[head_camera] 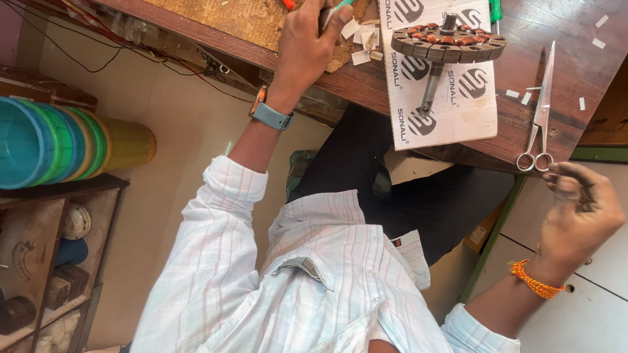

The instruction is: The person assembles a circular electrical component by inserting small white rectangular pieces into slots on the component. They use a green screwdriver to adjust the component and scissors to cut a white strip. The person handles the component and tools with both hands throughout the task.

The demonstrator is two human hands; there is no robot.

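Up at the top middle of the frame, the left hand [307, 46] is curled shut around a thin green-tipped tool [337, 8] on the wooden table [575, 72]. Low on the right, the right hand [579, 219] is half open and holds nothing, fingers bent. Between them lies a round motor part [448, 42] with copper coils and a metal shaft, on white card [458, 111]. Scissors [540, 111] lie just above the right hand.
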